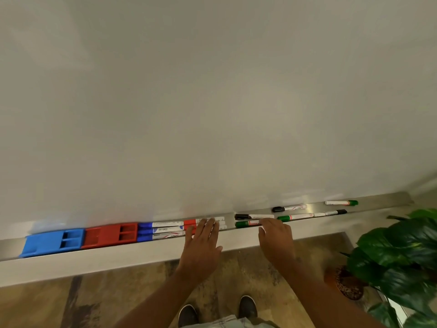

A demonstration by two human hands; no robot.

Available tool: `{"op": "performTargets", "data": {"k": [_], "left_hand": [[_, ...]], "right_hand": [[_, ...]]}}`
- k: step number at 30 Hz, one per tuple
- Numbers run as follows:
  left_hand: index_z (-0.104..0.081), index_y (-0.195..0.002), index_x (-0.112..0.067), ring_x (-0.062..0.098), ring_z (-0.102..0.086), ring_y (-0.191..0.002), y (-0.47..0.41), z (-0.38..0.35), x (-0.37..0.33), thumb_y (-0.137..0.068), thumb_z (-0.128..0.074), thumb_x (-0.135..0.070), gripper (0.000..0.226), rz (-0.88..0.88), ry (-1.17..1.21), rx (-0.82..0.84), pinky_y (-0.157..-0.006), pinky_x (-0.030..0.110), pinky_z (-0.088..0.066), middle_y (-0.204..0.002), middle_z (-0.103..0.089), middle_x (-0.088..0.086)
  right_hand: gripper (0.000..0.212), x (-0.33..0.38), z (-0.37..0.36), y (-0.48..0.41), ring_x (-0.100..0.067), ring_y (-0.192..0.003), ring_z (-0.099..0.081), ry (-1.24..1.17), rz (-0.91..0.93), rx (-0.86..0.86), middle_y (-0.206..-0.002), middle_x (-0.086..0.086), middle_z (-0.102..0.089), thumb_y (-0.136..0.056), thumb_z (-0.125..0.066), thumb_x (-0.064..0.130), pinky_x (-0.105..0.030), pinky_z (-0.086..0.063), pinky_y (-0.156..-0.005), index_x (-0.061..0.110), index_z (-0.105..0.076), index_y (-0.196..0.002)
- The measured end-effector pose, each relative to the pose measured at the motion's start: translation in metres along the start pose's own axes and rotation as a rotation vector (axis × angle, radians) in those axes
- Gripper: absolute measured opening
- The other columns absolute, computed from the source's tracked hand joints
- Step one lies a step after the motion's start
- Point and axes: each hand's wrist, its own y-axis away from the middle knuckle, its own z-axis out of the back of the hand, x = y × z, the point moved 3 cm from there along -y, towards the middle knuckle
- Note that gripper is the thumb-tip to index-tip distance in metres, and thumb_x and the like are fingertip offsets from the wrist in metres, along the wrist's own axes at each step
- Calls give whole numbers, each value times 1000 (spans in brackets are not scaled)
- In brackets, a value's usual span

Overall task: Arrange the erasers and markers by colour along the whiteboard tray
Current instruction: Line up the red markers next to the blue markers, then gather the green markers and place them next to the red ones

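Observation:
Along the metal whiteboard tray (390,200) lie, from the left, a blue eraser (52,242), a red eraser (110,235), three blue markers (160,230) and a group of red markers (190,223). My left hand (201,245) rests flat, fingers spread, on the red markers. My right hand (275,237) has its fingers on a green marker (246,224), with a black marker (253,216) just behind it. Further right lie another black marker (288,207), a green marker (295,217), a black marker (331,212) and a green marker (341,202).
The whiteboard (212,102) fills the view above the tray. A potted plant (397,252) stands on the floor at the right, close to my right arm. My shoes (247,306) are on the wood-patterned floor below.

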Motion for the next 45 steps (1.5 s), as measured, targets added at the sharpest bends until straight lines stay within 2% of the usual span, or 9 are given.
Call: {"op": "performTargets", "data": {"k": [5,10,17,22,26,30,36,40,45], "left_hand": [[-40,-160,-18,32,-31,-157,-1,4,-19,-99,-51,-56,73,-47,-42,15,-122,58,-11,-169,-37,7],[-7,-168,-22,28,5,-164,-8,-10,-40,-106,-27,-60,75,-72,-93,7,-116,50,27,-177,3,2],[-5,-168,-21,27,3,-164,-18,-7,-65,-104,-32,-55,77,-65,-146,67,-119,54,21,-176,2,1],[-63,-143,-15,29,-60,-138,-17,-3,-78,-81,-66,-55,74,-74,-169,100,-118,58,-31,-148,-65,7],[-64,-141,-13,29,-65,-133,-17,0,-81,-77,-70,-51,74,-88,-190,67,-121,49,0,-144,-67,8],[-67,-139,-13,26,-67,-131,-15,12,-87,-75,-74,-49,74,-51,-209,110,-121,47,2,-142,-69,6],[-74,-131,-12,26,-72,-123,-14,26,-96,-74,-71,-44,66,-46,-225,55,-118,44,-4,-134,-74,6],[-76,-129,-13,25,-73,-121,-16,28,-99,-77,-69,-44,61,-42,-246,24,-116,52,-29,-131,-76,5],[-75,-129,-11,27,-74,-120,-18,25,-99,-87,-39,-44,65,-35,-209,2,-111,54,-42,-129,-77,7]], "right_hand": [[27,3,-8,5,-18,-120,-64,26,104,19,-125,2,-72,-101,-56,28,-39,-44,-110,21,-69,-124],[33,5,-16,6,-20,-125,-64,9,148,65,-131,1,-70,-99,-61,31,-42,-44,-111,22,-67,-129],[27,-13,-6,-5,-18,-108,-72,-48,256,-56,-116,3,-77,-90,-75,24,-41,-54,-98,21,-75,-117],[39,-31,-4,-15,-20,-123,-67,94,436,8,-133,1,-71,-91,-73,29,-44,-51,-105,20,-70,-129],[40,-53,2,-17,-17,-125,-65,171,485,5,-134,2,-70,-92,-67,38,-41,-52,-104,22,-70,-129],[45,-81,6,-22,-20,-138,-55,191,460,65,-147,0,-61,-101,-50,38,-45,-42,-114,20,-61,-140],[47,-125,19,-30,-21,-142,-52,242,431,85,-151,-3,-58,-102,-50,37,-46,-40,-116,17,-59,-143],[44,-151,30,-34,-20,-138,-56,208,379,102,-147,-3,-61,-100,-55,36,-46,-42,-115,17,-63,-139],[41,-173,41,-42,-17,-138,-55,95,276,86,-146,2,-61,-103,-54,31,-43,-37,-117,20,-60,-142]]}}
